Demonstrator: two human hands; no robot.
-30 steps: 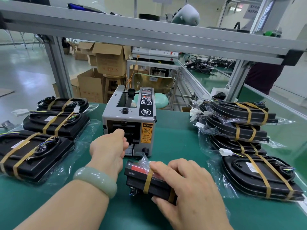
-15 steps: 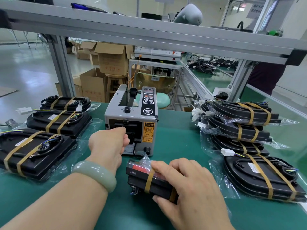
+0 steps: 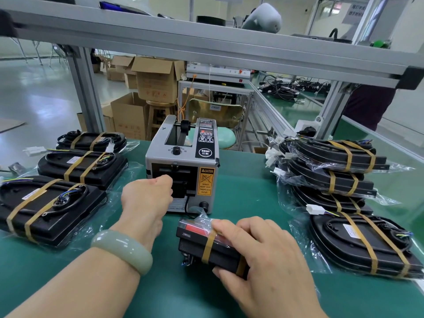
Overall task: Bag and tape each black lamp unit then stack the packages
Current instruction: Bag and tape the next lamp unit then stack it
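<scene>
A small black lamp unit (image 3: 197, 245) with a red lens lies in a clear bag on the green mat, with two brown tape bands around it. My right hand (image 3: 263, 260) grips its right end, fingers over the top and thumb on the near side. My left hand (image 3: 146, 198) reaches to the outlet of the grey tape dispenser (image 3: 183, 166). Its fingers curl toward the slot, and the fingertips and any tape are hidden behind the hand. Taped, bagged lamp packages are stacked at the right (image 3: 330, 171), and another lies in front of the stack (image 3: 362, 246).
Three taped black packages lie in a row at the left (image 3: 46, 210), (image 3: 82, 166), (image 3: 91, 140). An aluminium frame bar (image 3: 206, 44) crosses overhead with posts at both sides. Cardboard boxes (image 3: 158, 79) and a stool stand behind the bench.
Almost nothing has changed. My left hand stays at the dispenser outlet and my right hand keeps its grip on the small lamp unit. Only the view shifts slightly.
</scene>
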